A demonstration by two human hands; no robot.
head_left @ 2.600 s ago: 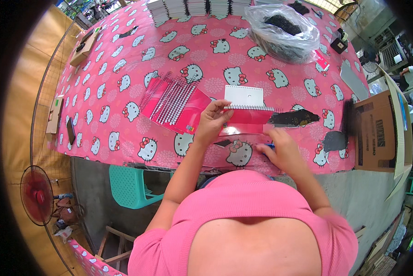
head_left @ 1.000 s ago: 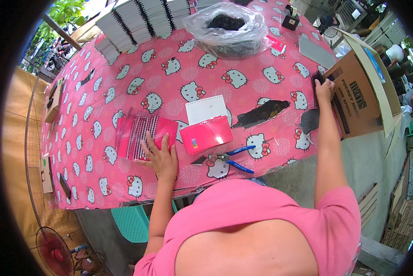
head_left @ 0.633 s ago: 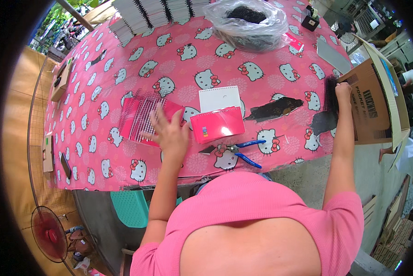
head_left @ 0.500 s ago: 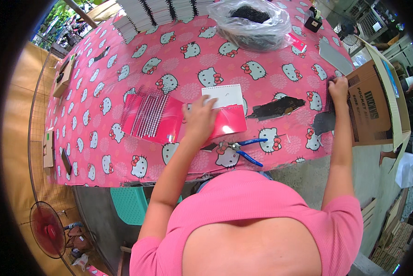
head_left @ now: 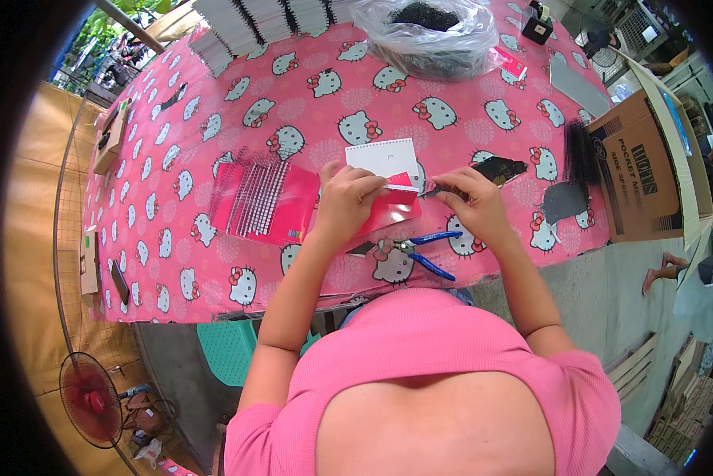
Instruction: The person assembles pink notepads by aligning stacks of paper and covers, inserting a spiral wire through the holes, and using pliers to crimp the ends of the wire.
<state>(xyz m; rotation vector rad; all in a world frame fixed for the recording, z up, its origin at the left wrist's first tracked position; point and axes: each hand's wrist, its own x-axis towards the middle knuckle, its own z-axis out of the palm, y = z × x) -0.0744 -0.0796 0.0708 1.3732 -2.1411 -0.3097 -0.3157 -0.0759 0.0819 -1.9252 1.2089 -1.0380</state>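
My left hand [head_left: 347, 198] presses down on a red-covered notebook [head_left: 388, 208] whose white punched pages [head_left: 384, 157] stick out at the far side. My right hand [head_left: 474, 200] pinches a thin black spiral wire [head_left: 437, 190] at the notebook's right edge. Blue-handled pliers [head_left: 424, 254] lie on the pink cartoon-cat tablecloth [head_left: 317, 103] just below my hands. A red sheet holding several black wire coils [head_left: 261, 202] lies to the left of my left hand.
A clear plastic bag of black coils [head_left: 428, 36] sits at the far side, with stacks of spiral notebooks [head_left: 253, 20] beside it. A black bundle of coils [head_left: 582, 152] and an open cardboard box [head_left: 646, 159] are on the right. A red fan [head_left: 90, 401] stands on the floor at lower left.
My right hand came back from the box on the right to the notebook, now holding a black wire. My left hand shifted from the coil sheet onto the red notebook.
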